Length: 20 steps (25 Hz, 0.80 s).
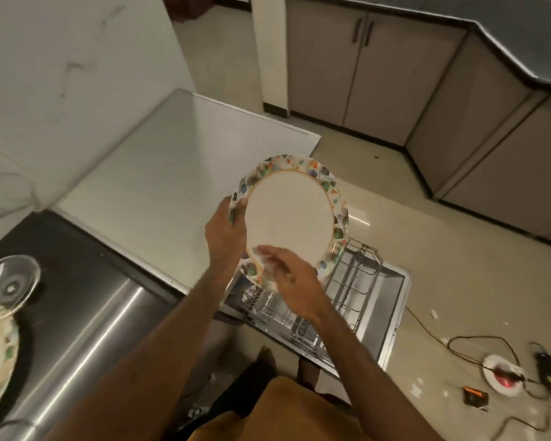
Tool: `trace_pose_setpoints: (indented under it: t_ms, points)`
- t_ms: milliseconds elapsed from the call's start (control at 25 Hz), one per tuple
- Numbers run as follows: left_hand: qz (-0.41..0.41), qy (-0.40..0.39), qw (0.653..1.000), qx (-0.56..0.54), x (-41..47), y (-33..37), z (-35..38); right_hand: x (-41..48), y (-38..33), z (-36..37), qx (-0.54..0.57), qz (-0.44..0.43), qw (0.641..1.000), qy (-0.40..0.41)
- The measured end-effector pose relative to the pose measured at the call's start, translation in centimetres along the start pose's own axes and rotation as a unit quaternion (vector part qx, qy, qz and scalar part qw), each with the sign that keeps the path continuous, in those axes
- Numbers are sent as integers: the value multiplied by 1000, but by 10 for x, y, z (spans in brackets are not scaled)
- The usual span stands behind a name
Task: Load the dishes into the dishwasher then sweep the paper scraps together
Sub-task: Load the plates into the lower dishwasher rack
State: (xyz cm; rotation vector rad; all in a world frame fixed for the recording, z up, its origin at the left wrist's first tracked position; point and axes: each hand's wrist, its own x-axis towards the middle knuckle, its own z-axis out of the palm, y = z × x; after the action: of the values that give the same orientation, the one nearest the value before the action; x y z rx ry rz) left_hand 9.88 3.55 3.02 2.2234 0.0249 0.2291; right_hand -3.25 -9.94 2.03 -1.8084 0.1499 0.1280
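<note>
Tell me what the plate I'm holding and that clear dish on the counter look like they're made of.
The plate looks like glazed ceramic or perhaps melamine: opaque white centre, printed multicoloured rim; the blur leaves it open. The clear dish looks like glass: you see the dark counter through it, with bright highlights.

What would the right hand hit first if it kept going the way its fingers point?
The plate. The right hand points up and left, with its fingertips already at the plate's near edge, apparently touching; motion blur leaves contact uncertain. The left hand grips the left rim.
</note>
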Motion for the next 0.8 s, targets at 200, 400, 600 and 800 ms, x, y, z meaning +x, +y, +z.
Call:
trace_pose_setpoints:
  t_ms: [200, 400, 600, 800]
  points:
    - [100, -80, 992, 5, 41, 9, 55, 10, 49, -22, -113, 87, 990, 19]
    - [113, -222, 965, -84, 61, 10, 106, 36, 69, -72, -43, 180, 943, 278]
    - [182, -354, 915, -63, 39, 11, 161, 47, 97, -109, 88, 243, 859, 441]
    - [170, -469, 867, 15, 22, -4, 215, 41, 149, -138, 483, 267, 625, 552]
